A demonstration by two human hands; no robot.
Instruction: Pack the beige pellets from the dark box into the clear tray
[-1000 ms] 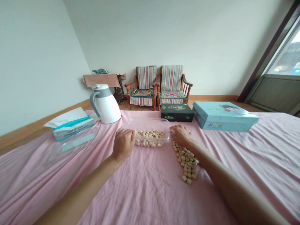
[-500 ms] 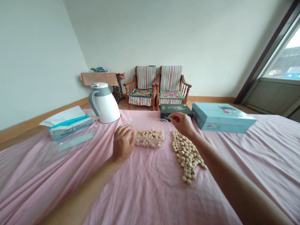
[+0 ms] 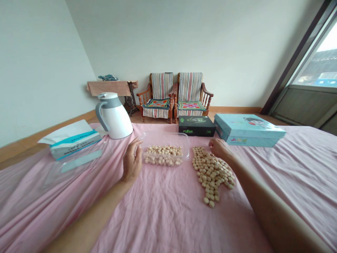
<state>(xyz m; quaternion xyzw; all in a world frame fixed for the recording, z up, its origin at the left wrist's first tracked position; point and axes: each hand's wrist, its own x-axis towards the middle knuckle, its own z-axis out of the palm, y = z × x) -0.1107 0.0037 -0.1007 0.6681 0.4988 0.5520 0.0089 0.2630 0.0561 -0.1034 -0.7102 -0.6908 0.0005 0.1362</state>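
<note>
A clear plastic box (image 3: pixel 187 149) holds many small beige round pieces (image 3: pixel 163 151), which look like biscuits or dried beans. My left hand (image 3: pixel 132 161) is against the left wall of this box, with curled fingers at its rim and the thumb beside it. To the right, more of the same pieces lie in a loose pile (image 3: pixel 210 172) on the pink cloth. At the pile's far right edge is my right hand (image 3: pixel 220 148), fingers drawn together and pointing left. Whatever is between those fingertips cannot be made out.
A white and grey thermos jug (image 3: pixel 116 117) and a tissue pack (image 3: pixel 75 138) stand left, with a clear lid (image 3: pixel 81 161) before the pack. Behind are a black box (image 3: pixel 197 126) and a light blue box (image 3: pixel 250 130). Two chairs (image 3: pixel 168 95) stand beyond.
My right hand has moved right and down, from beside the box's far right corner to the pile's far edge. The view has shifted slightly; my left hand remains at the box.
</note>
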